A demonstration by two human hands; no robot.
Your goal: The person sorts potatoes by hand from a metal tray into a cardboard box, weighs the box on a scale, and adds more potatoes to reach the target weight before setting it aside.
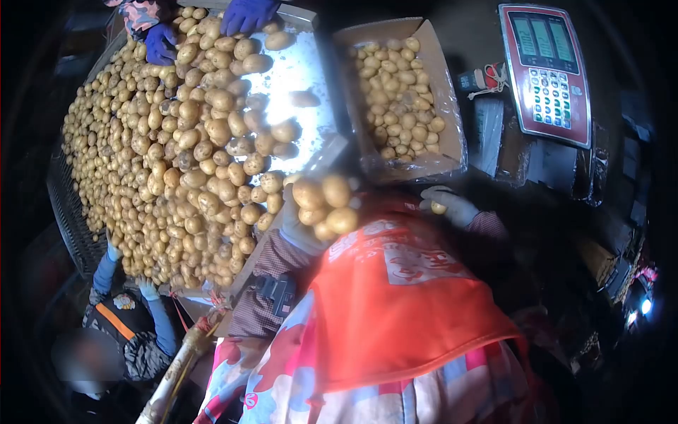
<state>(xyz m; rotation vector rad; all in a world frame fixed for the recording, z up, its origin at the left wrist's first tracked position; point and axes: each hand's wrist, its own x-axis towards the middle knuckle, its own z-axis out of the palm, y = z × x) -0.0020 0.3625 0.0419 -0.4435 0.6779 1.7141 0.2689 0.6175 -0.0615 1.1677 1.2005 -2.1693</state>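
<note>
My left hand [299, 232], in a pale glove, cups several yellow potatoes [326, 205] against its palm and fingers, just off the near corner of the sorting table. My right hand [458, 205], also gloved, is curled round a single small potato [438, 208] below the near end of a cardboard box [447, 116]. That box has a clear plastic liner and holds many small potatoes [395, 99]. A large heap of potatoes [169, 162] covers most of the table, with bare metal [308, 71] showing along its right side.
Purple-gloved hands [161, 44] of one person touch the heap's far edge. Another person [131, 318] in blue sleeves reaches in at lower left. A red digital scale [547, 74] stands at upper right. A pale pole [176, 371] slants by my left side.
</note>
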